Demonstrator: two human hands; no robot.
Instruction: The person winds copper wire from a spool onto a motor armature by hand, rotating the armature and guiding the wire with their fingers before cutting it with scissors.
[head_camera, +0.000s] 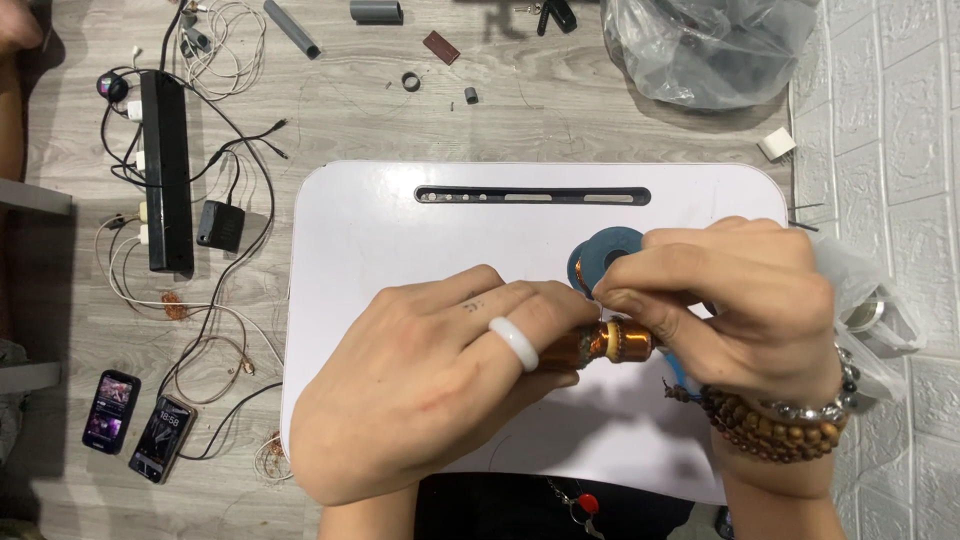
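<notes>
Copper-wound coil (612, 343), near the white counter's (380, 230) centre, is gripped by the clenched left hand (440, 385) while the right hand (730, 300) pinches at its 12 o'clock side, so the fine winding may slip loose or snag.

Home floor workspace: lap desk (380, 230), power strip (167, 170), tangled cables (225, 330).

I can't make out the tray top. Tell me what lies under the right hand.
Under the right hand a blue ring-shaped disc shows partly, lying on the white lap tray. Its fingers pinch a copper-wound coil, which the left hand also grips. The rest of the disc is covered.
</notes>
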